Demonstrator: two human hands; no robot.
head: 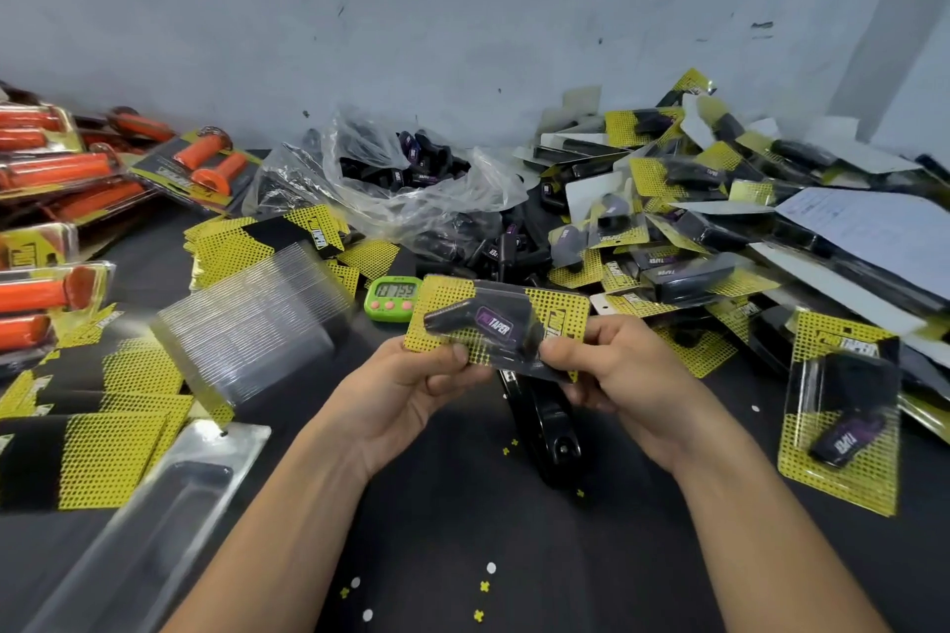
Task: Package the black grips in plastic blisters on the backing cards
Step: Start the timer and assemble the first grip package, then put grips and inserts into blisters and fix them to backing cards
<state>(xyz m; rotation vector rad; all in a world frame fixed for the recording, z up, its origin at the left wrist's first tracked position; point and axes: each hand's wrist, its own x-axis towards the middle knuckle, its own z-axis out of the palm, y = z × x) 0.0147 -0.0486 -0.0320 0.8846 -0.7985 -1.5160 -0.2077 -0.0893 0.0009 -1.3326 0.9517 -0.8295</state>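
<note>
your left hand [411,391] pinches the lower left edge of a yellow dotted backing card [563,311], thumb on top, and your right hand [611,370] pinches its lower right. a black grip with a purple label [478,324] lies on the card under a clear plastic blister [529,324]. you hold it all above the dark table [462,529], near a green digital timer [391,298]. finished packs [719,221] pile up at right.

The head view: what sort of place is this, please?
Probably a hand-packing bench in a small workshop or factory: a heap of finished blister packs at right, a stack of empty clear blisters, and a bag of loose black grips.
</note>
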